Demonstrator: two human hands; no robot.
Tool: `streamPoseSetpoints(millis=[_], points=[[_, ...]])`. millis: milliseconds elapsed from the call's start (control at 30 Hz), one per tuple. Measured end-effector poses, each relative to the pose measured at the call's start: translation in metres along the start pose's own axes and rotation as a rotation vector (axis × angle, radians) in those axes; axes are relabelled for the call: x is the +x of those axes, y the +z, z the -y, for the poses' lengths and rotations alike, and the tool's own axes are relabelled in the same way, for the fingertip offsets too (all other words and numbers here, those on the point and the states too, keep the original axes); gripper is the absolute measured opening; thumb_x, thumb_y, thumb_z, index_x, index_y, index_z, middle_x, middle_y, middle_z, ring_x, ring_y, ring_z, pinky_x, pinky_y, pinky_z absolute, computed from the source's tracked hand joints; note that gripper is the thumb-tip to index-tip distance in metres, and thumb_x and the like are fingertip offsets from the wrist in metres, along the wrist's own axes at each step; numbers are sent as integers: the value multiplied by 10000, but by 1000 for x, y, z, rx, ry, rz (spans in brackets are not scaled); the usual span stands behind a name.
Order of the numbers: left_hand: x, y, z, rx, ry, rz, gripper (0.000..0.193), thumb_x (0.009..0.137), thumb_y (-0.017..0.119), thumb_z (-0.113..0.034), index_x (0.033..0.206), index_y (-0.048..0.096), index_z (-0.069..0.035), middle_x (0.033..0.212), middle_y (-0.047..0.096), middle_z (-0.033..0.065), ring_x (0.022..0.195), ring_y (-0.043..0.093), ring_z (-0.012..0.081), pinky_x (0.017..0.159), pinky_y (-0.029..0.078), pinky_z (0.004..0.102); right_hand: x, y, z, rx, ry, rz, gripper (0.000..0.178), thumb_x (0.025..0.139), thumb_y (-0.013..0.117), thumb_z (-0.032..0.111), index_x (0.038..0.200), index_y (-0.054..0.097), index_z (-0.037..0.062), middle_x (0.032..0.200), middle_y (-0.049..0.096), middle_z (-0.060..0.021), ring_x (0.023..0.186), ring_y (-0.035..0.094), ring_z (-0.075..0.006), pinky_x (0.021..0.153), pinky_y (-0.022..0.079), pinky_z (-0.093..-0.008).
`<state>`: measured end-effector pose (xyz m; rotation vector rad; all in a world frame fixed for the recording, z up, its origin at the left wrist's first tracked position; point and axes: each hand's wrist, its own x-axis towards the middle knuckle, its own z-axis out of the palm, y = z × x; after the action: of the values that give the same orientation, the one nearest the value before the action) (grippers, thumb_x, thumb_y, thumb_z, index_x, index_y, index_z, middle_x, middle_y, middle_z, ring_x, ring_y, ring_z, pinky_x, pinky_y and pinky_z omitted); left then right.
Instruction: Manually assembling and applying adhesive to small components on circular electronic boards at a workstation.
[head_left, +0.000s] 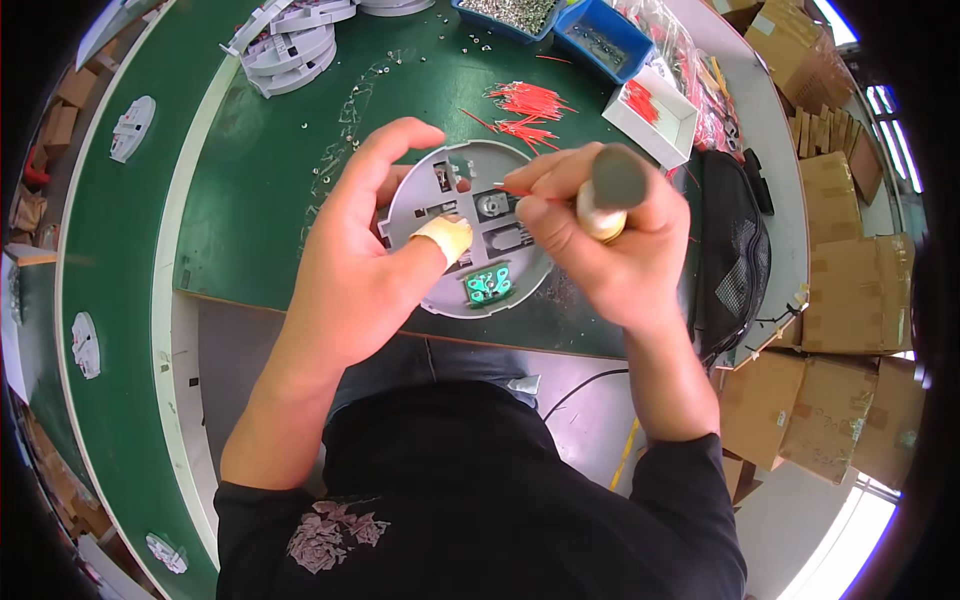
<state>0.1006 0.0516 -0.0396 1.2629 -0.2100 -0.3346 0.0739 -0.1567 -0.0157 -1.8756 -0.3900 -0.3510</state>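
The likeliest trouble, I'd judge, is the red wire getting away from me: my right hand is closed around a stubby tool, dark at its round end, while thumb and forefinger pinch that thin wire as well, so any shift in my grip on the tool could loosen the pinch or bend the pale tip. My left hand is clamped on the left side of a round grey housing, fingers behind the rim and the taped thumb pressing inside; if that pressure comes unevenly, the housing could tip and the wire miss its place. My thumb also hides some inner parts, which could lead to a misjudged spot. The housing is between my hands, over the near part of the green table; I can't tell whether its underside touches the surface. It looks like a shallow dish, hollow side toward me, with a raised rim, ribs dividing the middle into compartments, metal pieces in some of them, and a small green board with pale round patches near the lower rim.
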Motion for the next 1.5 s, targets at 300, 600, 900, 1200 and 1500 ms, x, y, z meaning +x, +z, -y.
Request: streamPoseSetpoints(millis=[300,600,900,1200,1500], points=[[4,4,-1,175,123,32,532,829,608,77,1341,516,-32,1109,616,54,1009,591,114,917,482,279,-5,5,-14,-156,-96,-32,178,817,772,-73,938,666,2,955,725,-129,884,699,-199,789,542,-311],[15,-3,8,167,127,78,556,832,604,82,1365,503,-35,1166,612,74,1069,606,134,917,515,293,-3,7,-22,-229,-176,-42,220,790,793,-72,948,679,31,953,756,-108,890,633,-177,794,516,-295],[21,-2,1,78,46,9,473,845,616,73,1299,534,-29,1076,609,42,988,593,96,878,499,281,-1,9,-28,-322,-233,-39,235,775,812,-59,941,672,31,957,760,-109,866,606,-165,782,506,-285],[39,2,7,503,458,92,471,824,709,34,1274,576,6,1166,645,65,1011,629,162,855,534,321,12,3,-28,-126,1,-126,268,715,801,-81,935,686,20,958,719,-80,870,668,-209,776,544,-327],[48,15,15,739,596,-32,435,703,815,45,1105,657,-6,1045,659,76,876,631,215,747,521,327,16,-1,-28,-238,-119,-77,207,785,819,-59,922,683,17,966,695,-105,883,666,-197,808,534,-309]])
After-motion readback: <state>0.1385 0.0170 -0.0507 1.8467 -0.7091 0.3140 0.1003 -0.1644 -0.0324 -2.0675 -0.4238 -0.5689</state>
